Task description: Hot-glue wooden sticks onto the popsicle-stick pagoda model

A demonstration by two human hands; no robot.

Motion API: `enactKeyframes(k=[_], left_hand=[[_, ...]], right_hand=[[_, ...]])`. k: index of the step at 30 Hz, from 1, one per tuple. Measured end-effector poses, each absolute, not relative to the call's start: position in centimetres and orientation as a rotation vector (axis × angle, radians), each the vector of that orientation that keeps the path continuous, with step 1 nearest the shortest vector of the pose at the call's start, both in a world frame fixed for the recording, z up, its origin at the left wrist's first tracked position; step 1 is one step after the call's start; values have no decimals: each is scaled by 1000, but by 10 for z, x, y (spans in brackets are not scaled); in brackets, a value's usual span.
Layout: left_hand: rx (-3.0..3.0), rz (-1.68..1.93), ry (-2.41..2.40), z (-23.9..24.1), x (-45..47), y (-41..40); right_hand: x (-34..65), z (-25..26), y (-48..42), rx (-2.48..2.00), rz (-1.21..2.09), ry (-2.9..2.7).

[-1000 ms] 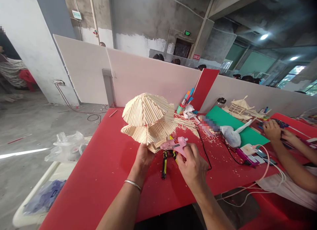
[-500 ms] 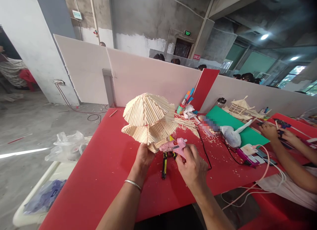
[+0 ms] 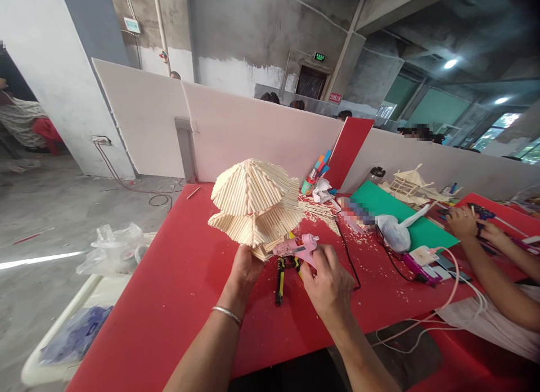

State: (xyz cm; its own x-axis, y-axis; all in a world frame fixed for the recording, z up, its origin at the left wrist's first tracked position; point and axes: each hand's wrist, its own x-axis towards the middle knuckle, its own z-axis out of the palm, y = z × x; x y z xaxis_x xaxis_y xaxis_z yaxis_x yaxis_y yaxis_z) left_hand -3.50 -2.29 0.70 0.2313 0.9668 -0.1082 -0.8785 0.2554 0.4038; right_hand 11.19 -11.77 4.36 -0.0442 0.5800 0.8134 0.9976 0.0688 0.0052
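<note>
A two-tiered pavilion model (image 3: pixel 250 192) made of pale wooden sticks is held up over the red table. My left hand (image 3: pixel 245 268) grips it from below at its base, its fingertips partly hidden behind the model. In my right hand (image 3: pixel 329 279) is a pink glue gun (image 3: pixel 301 247), closed around the handle. The gun's nozzle points left at the base of the model, under the lower roof; whether it touches cannot be made out. Yellow-and-black pliers (image 3: pixel 280 282) lie on the table beneath, partly covered by the gun and the model.
Loose sticks and scraps (image 3: pixel 318 209) lie behind on the red table (image 3: pixel 169 302). A cup of markers (image 3: pixel 309 184), a green board (image 3: pixel 436 234) and a purple power strip (image 3: pixel 422 268) are to the right. A co-worker's hands (image 3: pixel 464 223) hold something at far right. A white partition (image 3: pixel 261 133) stands behind.
The pavilion model has shifted very slightly right. Both my hands keep nearly the same place and hold. The co-worker's hands have moved a little.
</note>
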Motion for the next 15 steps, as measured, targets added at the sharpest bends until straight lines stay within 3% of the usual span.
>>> enactKeyframes(k=[15], left_hand=[[264, 1313, 389, 9, -33, -24]], right_hand=[[111, 42, -116, -1592, -811, -1693]])
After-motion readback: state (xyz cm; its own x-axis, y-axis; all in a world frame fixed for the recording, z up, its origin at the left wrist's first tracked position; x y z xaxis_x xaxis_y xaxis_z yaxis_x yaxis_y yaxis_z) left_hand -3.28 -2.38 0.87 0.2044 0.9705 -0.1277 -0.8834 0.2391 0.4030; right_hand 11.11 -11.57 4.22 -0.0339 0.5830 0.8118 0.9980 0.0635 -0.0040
